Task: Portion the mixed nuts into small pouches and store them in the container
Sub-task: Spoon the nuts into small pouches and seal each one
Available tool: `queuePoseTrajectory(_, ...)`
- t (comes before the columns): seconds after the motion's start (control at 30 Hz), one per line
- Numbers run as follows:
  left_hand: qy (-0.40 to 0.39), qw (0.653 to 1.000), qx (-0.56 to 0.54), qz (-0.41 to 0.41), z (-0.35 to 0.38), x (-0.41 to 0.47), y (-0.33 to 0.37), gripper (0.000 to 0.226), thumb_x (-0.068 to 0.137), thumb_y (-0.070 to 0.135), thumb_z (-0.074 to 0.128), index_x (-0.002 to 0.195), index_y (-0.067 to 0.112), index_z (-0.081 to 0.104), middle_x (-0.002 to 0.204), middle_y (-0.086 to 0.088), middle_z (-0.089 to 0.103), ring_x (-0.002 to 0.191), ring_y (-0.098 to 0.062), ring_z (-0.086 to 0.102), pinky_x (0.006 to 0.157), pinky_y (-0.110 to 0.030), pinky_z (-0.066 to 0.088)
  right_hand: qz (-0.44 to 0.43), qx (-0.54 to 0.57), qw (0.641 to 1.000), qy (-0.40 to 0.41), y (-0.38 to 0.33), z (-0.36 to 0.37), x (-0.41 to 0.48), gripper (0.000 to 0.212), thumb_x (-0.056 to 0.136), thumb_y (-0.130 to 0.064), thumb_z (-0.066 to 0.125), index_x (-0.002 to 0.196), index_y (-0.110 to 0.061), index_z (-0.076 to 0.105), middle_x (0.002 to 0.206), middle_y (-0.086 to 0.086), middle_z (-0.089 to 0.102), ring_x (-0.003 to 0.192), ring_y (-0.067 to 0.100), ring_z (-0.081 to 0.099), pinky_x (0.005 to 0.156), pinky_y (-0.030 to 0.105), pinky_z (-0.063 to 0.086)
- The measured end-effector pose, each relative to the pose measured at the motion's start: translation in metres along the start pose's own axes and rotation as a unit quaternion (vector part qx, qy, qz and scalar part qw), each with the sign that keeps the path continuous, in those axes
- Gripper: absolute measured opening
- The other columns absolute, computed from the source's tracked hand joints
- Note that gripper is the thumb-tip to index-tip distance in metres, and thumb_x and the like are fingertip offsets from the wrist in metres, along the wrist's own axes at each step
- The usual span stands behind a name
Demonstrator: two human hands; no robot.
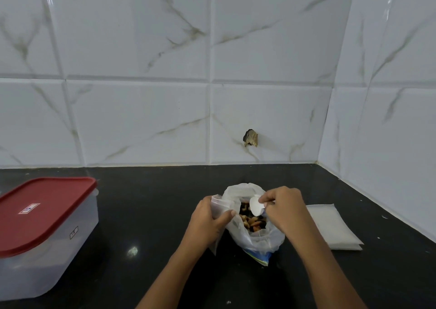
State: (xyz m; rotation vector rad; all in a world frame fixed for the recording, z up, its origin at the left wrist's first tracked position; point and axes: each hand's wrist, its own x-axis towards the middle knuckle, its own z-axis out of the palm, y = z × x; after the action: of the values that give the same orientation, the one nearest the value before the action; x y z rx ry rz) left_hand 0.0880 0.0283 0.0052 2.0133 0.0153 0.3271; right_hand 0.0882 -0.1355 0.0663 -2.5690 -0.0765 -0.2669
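White tiles with a grey marble vein cover the wall (pixel 141 110) and turn a corner on the right. One tile low down has a ragged chipped hole (pixel 250 138) in it. Below runs a black, glossy desk (pixel 146 209).

At the far left of the desk stands the container (pixel 54 257), a clear plastic box with rounded corners. Its red lid (pixel 40 212) is on (there's a small label stuck on top, too small to read). It sits well apart from everything else.

Toward the middle, the person's left hand (pixel 207 219) comes in from below. Its grip is clamped on a small pouch (pixel 218 205) of clear plastic, thumb across the front, holding it just beside the left edge of the bag. The pouch hangs down behind the palm.

The bag (pixel 259 240) is thin, crumpled plastic with a bit of blue print at its bottom. It stands on the desk with its mouth open. Inside are the mixed nuts (pixel 252 222), brown and dark pieces heaped together.

Over the mouth of the bag, the right hand (pixel 283 209) has its grip pinched on a white spoon (pixel 256 207). The bowl of the spoon points down and left toward the nuts. I can't tell if there's anything in it.

To the right, near that wrist, a flat stack of pouches (pixel 335 228) lies on the desk.
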Motion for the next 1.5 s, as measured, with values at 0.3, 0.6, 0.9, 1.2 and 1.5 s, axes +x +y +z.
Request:
queuePoseTrajectory(0.3, -0.047, 0.999, 0.002, -0.002, 0.001, -0.002, 0.004, 0.061, 0.082, 0.041, 0.064, 0.133, 0.017, 0.04, 0.13, -0.001, 0.045, 0.119, -0.015, 0.047, 0.096, -0.028, 0.045, 0.016, -0.135, 0.989, -0.061, -0.014, 0.0, -0.005, 0.031, 0.093, -0.011, 0.045, 0.118, -0.017, 0.063, 0.12, 0.007, 0.055, 0.1, 0.02, 0.06, 0.082, 0.024, 0.047)
queuePoseTrajectory(0.6, -0.048, 0.998, -0.045, -0.016, 0.005, -0.009, 0.006, 0.057, 0.084, 0.037, 0.064, 0.132, 0.017, 0.04, 0.128, 0.0, 0.043, 0.116, -0.015, 0.05, 0.099, -0.036, 0.047, 0.066, 0.131, 0.988, -0.047, 0.003, 0.003, 0.002, 0.029, 0.088, 0.002, 0.049, 0.095, -0.012, 0.074, 0.119, 0.01, 0.063, 0.097, 0.018, 0.062, 0.09, 0.025, 0.047)
queuePoseTrajectory(0.9, -0.04, 0.995, -0.086, -0.022, 0.007, -0.014, 0.01, 0.054, 0.084, 0.036, 0.063, 0.131, 0.021, 0.04, 0.129, 0.001, 0.041, 0.114, -0.013, 0.051, 0.097, -0.036, 0.05, 0.112, 0.208, 0.969, -0.067, 0.001, 0.007, 0.003, 0.028, 0.086, 0.004, 0.052, 0.095, -0.01, 0.074, 0.111, 0.011, 0.067, 0.087, 0.016, 0.062, 0.085, 0.024, 0.049)
queuePoseTrajectory(1.2, -0.045, 0.997, -0.054, -0.033, 0.009, -0.014, 0.013, 0.058, 0.085, 0.036, 0.062, 0.133, 0.015, 0.038, 0.129, -0.001, 0.041, 0.114, -0.015, 0.051, 0.096, -0.036, 0.05, 0.083, 0.211, 0.97, -0.089, 0.002, 0.012, 0.008, 0.026, 0.088, 0.0, 0.053, 0.094, -0.014, 0.075, 0.104, 0.01, 0.066, 0.083, 0.016, 0.062, 0.075, 0.021, 0.049)
queuePoseTrajectory(1.5, -0.039, 0.997, -0.057, -0.038, 0.008, -0.015, 0.017, 0.058, 0.086, 0.036, 0.061, 0.135, 0.017, 0.037, 0.124, 0.005, 0.037, 0.114, -0.011, 0.045, 0.096, -0.03, 0.047, 0.206, 0.417, 0.876, -0.13, 0.013, 0.01, 0.011, 0.023, 0.085, 0.009, 0.049, 0.086, 0.0, 0.07, 0.071, 0.013, 0.064, 0.056, 0.01, 0.046, 0.054, 0.019, 0.035)
